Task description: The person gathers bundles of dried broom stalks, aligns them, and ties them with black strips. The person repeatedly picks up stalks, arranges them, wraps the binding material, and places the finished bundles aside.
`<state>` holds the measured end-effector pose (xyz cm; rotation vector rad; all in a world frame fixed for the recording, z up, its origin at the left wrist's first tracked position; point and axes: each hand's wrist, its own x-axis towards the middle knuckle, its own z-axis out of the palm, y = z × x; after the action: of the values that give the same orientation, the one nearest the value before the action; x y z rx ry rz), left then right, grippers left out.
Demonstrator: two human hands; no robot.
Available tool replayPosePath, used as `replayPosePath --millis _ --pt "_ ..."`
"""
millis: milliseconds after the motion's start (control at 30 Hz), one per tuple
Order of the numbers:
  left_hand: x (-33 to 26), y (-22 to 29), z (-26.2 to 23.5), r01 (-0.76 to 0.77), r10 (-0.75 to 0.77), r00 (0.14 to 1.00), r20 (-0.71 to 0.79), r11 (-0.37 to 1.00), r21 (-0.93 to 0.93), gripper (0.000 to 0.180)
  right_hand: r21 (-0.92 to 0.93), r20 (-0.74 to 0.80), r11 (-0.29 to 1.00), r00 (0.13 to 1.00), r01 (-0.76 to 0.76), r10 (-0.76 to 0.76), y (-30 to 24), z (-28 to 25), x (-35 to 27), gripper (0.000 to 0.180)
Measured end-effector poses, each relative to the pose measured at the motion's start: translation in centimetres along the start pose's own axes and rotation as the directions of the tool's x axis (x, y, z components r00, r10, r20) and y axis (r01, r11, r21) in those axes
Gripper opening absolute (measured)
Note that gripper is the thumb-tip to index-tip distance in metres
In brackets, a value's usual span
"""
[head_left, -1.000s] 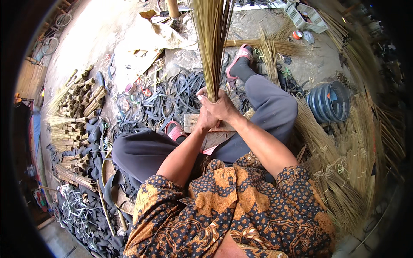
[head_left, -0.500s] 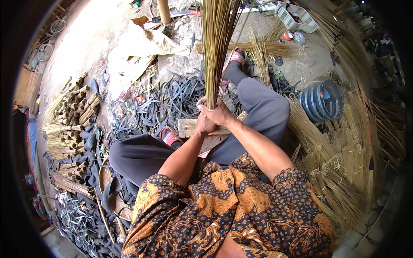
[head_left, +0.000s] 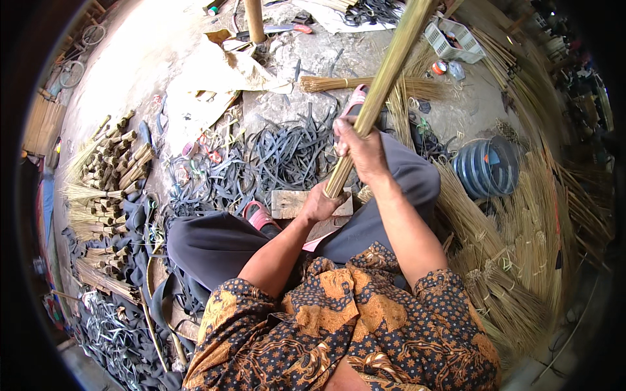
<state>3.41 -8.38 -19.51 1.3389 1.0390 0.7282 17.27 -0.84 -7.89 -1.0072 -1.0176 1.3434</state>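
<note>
A long bundle of thin, yellowish-brown sticks (head_left: 390, 72) slants up and to the right between my knees, its top running out of view. My left hand (head_left: 321, 202) is closed around its lower end, just over a wooden block (head_left: 291, 203). Higher up, my right hand (head_left: 362, 148) wraps round the same bundle with the thumb across it. Black rubber strips (head_left: 287, 153) lie in a tangled heap on the floor beyond my left hand.
Short tied stick bundles (head_left: 111, 159) are piled at the left. Larger bundles (head_left: 515, 274) lie at the right beside a blue-grey plastic container (head_left: 486, 166). Farther off are a white crate (head_left: 454, 40), a wooden post (head_left: 254, 21), a red-handled knife (head_left: 287, 28) and a beige sack (head_left: 228, 68).
The bundle has swung from nearly upright to a slant toward the right. My right hand has slid up along it, away from the left hand, which stays at the lower end.
</note>
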Motion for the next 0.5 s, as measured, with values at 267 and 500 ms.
replayPosePath --millis 267,500 --pt "0.7 8.4 -1.1 0.037 -0.011 0.977 0.215 0.993 -0.114 0.019 0.132 0.012 0.984 0.993 -0.118 0.118 -4.3 2.4 -1.2 0.022" --pt "-1.2 11.8 -2.4 0.214 0.008 0.913 0.408 0.842 -0.495 0.027 0.230 0.290 0.956 0.951 -0.181 0.110 -6.6 3.2 -0.9 0.041"
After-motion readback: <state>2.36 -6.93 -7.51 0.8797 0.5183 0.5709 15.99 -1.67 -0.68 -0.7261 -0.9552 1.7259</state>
